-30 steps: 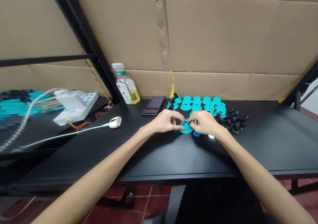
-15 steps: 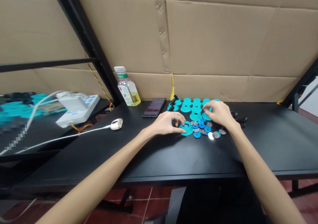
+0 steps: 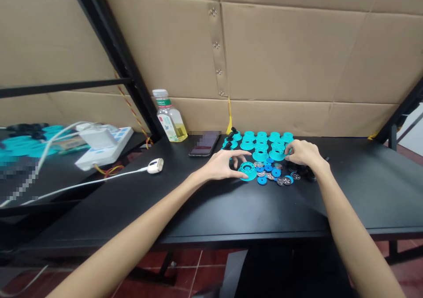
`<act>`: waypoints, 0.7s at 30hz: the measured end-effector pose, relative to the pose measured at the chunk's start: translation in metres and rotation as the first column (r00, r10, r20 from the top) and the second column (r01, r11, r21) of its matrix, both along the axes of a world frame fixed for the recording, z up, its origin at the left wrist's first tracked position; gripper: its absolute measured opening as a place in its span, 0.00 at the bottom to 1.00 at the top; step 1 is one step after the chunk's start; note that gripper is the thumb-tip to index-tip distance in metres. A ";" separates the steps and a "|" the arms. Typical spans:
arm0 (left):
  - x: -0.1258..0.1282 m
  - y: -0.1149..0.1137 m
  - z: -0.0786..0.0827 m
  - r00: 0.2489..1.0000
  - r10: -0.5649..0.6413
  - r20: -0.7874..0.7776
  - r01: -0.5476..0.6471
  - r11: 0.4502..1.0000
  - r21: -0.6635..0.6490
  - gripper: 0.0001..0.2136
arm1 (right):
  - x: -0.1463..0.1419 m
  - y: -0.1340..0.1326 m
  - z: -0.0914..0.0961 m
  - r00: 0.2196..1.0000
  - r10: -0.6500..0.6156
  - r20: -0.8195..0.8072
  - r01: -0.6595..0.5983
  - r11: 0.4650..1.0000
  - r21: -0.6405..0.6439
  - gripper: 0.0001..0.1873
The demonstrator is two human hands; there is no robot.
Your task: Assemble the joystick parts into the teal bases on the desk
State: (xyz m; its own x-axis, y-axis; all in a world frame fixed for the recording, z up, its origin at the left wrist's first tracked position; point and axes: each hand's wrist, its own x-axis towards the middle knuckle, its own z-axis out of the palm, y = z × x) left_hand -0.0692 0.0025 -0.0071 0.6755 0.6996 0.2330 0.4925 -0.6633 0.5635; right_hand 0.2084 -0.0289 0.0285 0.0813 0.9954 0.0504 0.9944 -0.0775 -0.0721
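Right hand (image 3: pixel 306 153) has moved farther right since the last look. Its fingers are bent, and it sits over small black pieces (image 3: pixel 299 170), just right of a teal spool (image 3: pixel 276 154). Nobody could tell if it holds one. Left hand (image 3: pixel 221 165) is open with its fingers spread, and its thumb is just beside a big teal spool (image 3: pixel 247 171) on the black worktop (image 3: pixel 363 192). Between the two hands lie little blue discs (image 3: pixel 262 180) and silver washers (image 3: pixel 287 180) in a loose pile. More teal spools (image 3: pixel 261 135) stand in rows past the hands.
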 end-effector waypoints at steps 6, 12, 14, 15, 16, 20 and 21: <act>0.003 0.003 -0.010 1.000 -0.006 -0.017 0.006 1.000 -0.013 0.36 | 0.003 0.002 0.000 0.996 0.026 -0.080 -0.027 1.000 -0.008 0.11; 0.006 0.002 -0.012 1.000 0.003 0.021 -0.002 1.000 -0.026 0.31 | -0.001 0.001 0.002 0.912 0.244 -0.330 -0.164 0.954 0.251 0.10; 0.007 0.002 -0.012 0.999 -0.010 0.048 0.013 0.999 -0.047 0.28 | -0.011 0.000 0.003 0.782 0.382 -0.492 -0.254 0.917 0.309 0.12; 0.007 0.002 -0.012 0.998 -0.016 0.060 0.020 0.998 -0.062 0.27 | -0.018 -0.001 0.003 0.706 0.424 -0.567 -0.288 0.903 0.318 0.12; 0.008 0.003 -0.012 0.997 -0.019 0.069 0.024 0.997 -0.075 0.27 | -0.026 -0.002 0.003 0.642 0.449 -0.621 -0.316 0.894 0.318 0.13; 0.009 0.003 -0.012 0.997 -0.009 0.074 0.017 0.995 -0.100 0.26 | -0.055 -0.006 -0.004 0.551 0.525 -0.649 -0.431 0.845 0.317 0.10; 0.009 0.004 -0.012 0.997 -0.013 0.077 0.021 0.995 -0.101 0.25 | -0.060 -0.007 -0.006 0.547 0.529 -0.649 -0.463 0.837 0.292 0.09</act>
